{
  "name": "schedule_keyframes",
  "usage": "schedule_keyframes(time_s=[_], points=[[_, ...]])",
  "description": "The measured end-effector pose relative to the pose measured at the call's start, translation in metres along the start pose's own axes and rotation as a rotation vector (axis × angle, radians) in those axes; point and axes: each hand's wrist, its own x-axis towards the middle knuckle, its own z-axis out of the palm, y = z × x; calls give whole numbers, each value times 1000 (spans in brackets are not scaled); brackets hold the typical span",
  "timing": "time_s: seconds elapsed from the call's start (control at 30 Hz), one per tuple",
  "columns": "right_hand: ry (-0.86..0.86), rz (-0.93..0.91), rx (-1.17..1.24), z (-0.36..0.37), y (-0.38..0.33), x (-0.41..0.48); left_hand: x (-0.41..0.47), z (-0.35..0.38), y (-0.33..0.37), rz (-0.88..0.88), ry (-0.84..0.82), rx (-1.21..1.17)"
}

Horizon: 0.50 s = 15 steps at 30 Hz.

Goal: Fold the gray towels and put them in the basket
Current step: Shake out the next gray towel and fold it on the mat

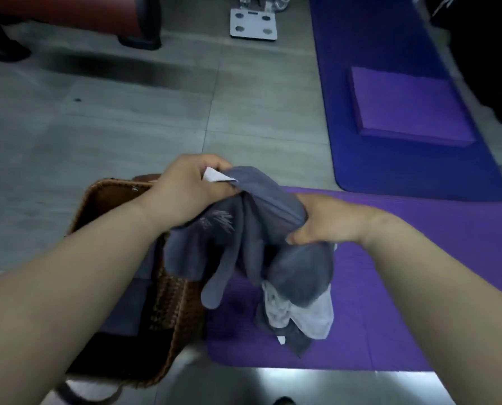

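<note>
Both hands up and gripping one gray towel [244, 229]. Left hand [190, 190] has fingers curled round the top corner, where a white tag [216, 175] sticks out. Right hand [321, 222] is clamped on a bunched edge lower and to the right. Towel is unfolded, in the air, hanging in loose vertical folds between the two hands, with a faint pale print near the left wrist. Its lower lobes dangle over the near edge of the purple mat [404, 287] and the right wall of the basket [168, 302]. Basket is brown woven, on the floor [127, 127] just left of the mat, under the left forearm; dark gray-blue shapes inside, can't tell what. Cloth heap [296, 317], gray plus paler fabric, sits crumpled on the mat below the towel. Farther back: blue mat [404, 171] carrying a purple block [407, 106], white scale [254, 24].
</note>
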Motion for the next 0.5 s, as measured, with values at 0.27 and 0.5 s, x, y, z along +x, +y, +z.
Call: schedule_keyframes(time_s=[0.27,0.5], points=[[478,241,28,-85,-44,-128,-32,-112,176,-55,-88,37],[797,49,229,-164,-124,-220,-61,-196,269,9,-101,222]])
